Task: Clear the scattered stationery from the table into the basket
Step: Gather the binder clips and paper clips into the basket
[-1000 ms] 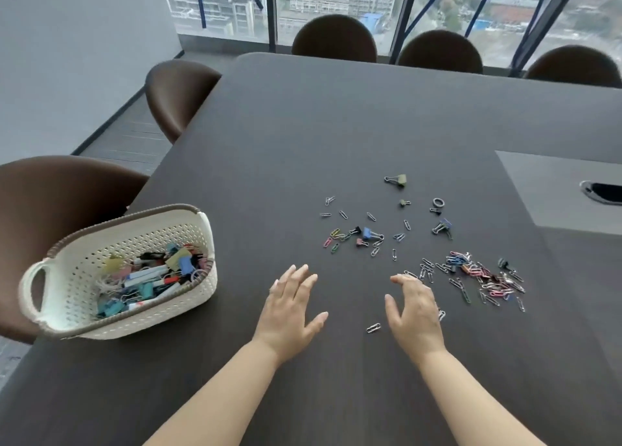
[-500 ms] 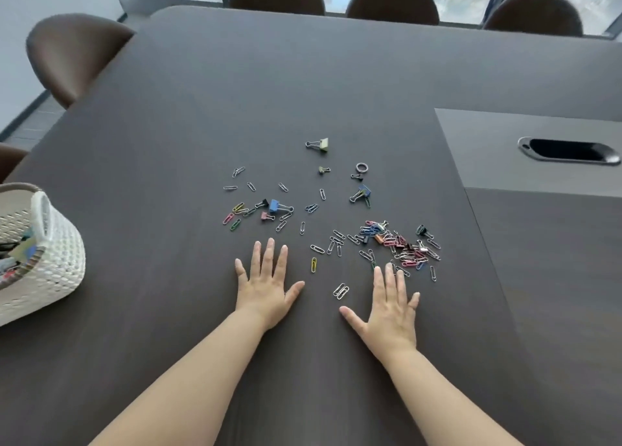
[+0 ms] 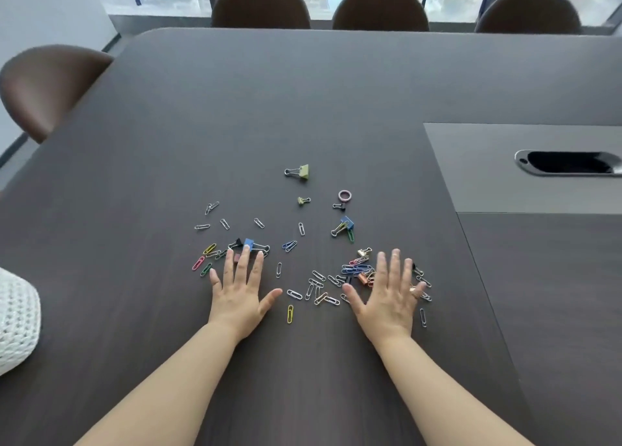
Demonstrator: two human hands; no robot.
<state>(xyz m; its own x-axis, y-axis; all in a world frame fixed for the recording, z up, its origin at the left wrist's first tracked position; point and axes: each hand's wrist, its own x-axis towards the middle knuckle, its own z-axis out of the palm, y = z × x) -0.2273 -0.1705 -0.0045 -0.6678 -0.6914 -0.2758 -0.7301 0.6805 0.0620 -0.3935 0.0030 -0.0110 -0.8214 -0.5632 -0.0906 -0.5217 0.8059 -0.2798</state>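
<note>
Several paper clips (image 3: 316,289) and small binder clips lie scattered over the middle of the dark table (image 3: 303,102). A green binder clip (image 3: 299,171) sits farthest back, and a pink ring (image 3: 344,195) lies to its right. My left hand (image 3: 240,289) rests flat with fingers spread, its fingertips touching a blue binder clip (image 3: 250,244). My right hand (image 3: 390,294) lies flat and spread over a heap of coloured clips (image 3: 358,270). Neither hand holds anything. Only a corner of the white woven basket (image 3: 15,321) shows at the left edge.
Brown chairs (image 3: 261,3) stand along the far side and one (image 3: 43,82) at the left. A grey inset panel with a cable slot (image 3: 568,163) occupies the table's right side.
Both hands have slid forward onto the clips: the left now touches the blue binder clip and the right covers the coloured heap. The basket has drifted further out of view on the left.
</note>
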